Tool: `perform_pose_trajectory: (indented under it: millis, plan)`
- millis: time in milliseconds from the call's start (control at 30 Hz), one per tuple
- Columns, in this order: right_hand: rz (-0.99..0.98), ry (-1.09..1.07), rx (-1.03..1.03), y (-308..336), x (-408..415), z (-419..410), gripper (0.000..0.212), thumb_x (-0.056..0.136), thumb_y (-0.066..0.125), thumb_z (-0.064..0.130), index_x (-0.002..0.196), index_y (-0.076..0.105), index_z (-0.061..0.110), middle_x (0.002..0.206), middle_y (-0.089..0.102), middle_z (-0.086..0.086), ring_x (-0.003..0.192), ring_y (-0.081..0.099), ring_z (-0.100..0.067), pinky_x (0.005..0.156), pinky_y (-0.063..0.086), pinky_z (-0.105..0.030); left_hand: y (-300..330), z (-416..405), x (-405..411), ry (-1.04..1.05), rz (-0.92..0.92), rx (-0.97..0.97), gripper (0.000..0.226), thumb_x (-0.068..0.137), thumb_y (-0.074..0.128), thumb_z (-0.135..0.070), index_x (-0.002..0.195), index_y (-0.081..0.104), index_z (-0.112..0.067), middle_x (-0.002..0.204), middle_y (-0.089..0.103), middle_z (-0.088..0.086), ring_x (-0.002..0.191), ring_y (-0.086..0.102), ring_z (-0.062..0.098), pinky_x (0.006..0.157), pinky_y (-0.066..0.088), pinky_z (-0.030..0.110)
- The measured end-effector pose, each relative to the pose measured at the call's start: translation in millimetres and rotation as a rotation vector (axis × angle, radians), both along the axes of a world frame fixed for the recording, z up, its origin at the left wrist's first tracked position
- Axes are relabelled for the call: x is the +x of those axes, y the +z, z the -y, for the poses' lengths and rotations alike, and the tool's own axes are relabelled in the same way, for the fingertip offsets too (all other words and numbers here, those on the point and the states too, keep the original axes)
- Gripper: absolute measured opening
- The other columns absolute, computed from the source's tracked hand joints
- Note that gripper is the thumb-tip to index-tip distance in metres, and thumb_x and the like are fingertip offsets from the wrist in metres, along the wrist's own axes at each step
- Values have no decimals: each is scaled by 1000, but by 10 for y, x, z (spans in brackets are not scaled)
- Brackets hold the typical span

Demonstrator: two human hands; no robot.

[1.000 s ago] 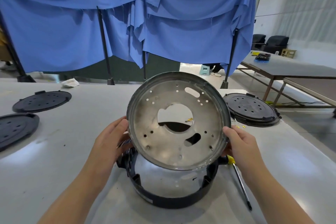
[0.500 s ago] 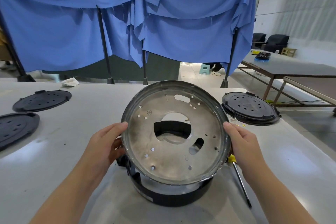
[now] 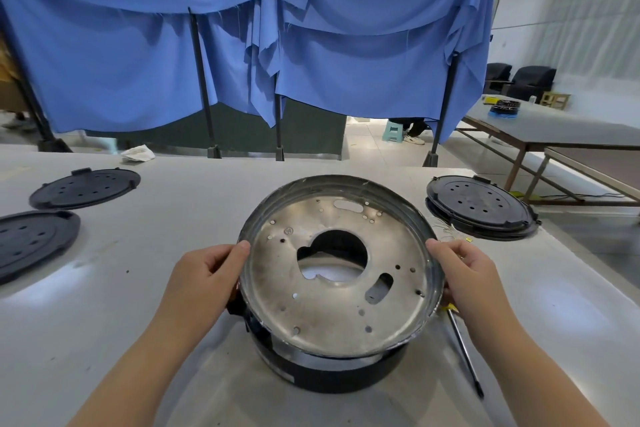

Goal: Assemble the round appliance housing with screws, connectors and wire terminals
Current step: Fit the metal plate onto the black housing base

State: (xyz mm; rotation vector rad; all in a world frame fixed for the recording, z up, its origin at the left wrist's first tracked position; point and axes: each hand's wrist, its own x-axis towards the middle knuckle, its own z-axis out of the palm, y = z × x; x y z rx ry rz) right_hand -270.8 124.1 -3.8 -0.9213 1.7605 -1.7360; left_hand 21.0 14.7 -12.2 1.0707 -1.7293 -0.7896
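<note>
Lowered since the earlier frame, the metal pan [image 3: 341, 274] now sits tilted on the black base ring [image 3: 332, 374] on the counter [image 3: 138, 305], my left hand [image 3: 207, 282] and right hand [image 3: 464, 274] gripping opposite rims; judged light, stiff, thin-edged, so rim holds suit.

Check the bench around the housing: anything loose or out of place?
Small brass-coloured bits and thin wires lie loose between the metal housing and the black lids; a screwdriver lies by the right hand.
</note>
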Motion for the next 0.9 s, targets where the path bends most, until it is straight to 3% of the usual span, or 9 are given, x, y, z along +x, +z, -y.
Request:
perform_pose_trajectory:
  millis: [100, 267, 500, 600, 733, 833, 900]
  plan:
    - [-53, -8, 27, -11, -12, 0, 24, 89, 65, 24, 76, 57, 5, 41, 46, 3, 33, 42, -12, 36, 37, -24, -11, -14, 21, 20, 102, -41, 57, 97, 51, -37, 55, 45, 1, 48, 41, 21, 43, 37, 22, 54, 33, 30]
    - [-225, -16, 33, -58, 22, 7, 22, 89, 66, 23, 74, 61, 7, 42, 50, 5, 37, 46, -10, 40, 41, -24, -10, 19, 23, 93, 130, -78, 53, 96, 56, -30, 54, 43, 1, 46, 24, -4, 45, 25, 10, 52, 24, 28]
    - [-405, -40, 53, -59, 29, -7, 23, 85, 63, 22, 65, 55, 14, 51, 53, 8, 50, 49, -10, 49, 46, -30, 1, 42, 12, 93, 90, -36, 58, 96, 56, -33, 52, 33, -3, 47, 28, 6, 46, 28, 16, 55, 26, 30]
    - [-390, -38, 80, -73, 10, -5, 22, 85, 63, 21, 68, 52, 12, 56, 50, 3, 54, 47, -15, 55, 49, -36, 0, 51, -3, 9, 50, 70, 52, 95, 57, -29, 57, 38, 0, 52, 30, 7, 50, 31, 16, 58, 30, 32]
    - [-410, -30, 108, -81, 2, 5, 17, 85, 62, 23, 74, 54, 14, 60, 53, 1, 54, 45, -13, 55, 41, -30, -21, 46, -6, -54, 66, 126, 36, 95, 59, -19, 60, 52, -12, 53, 38, -3, 50, 35, 13, 57, 33, 30]
    - [-365, 9, 113, -90, 14, 12, 6, 85, 62, 22, 85, 57, 24, 66, 62, -4, 58, 52, -17, 61, 47, -35, -19, 45, -2, -67, 59, 101, 34, 94, 57, -14, 61, 59, -22, 52, 38, -10, 47, 34, 8, 50, 31, 20]
    - [-351, 26, 112, -109, 2, 9, 17, 85, 61, 20, 98, 56, 30, 57, 60, 0, 53, 50, -14, 61, 49, -36, -10, 45, 0, -73, 13, 108, 34, 94, 56, -13, 62, 63, -24, 50, 39, -13, 45, 34, 5, 46, 30, 13]
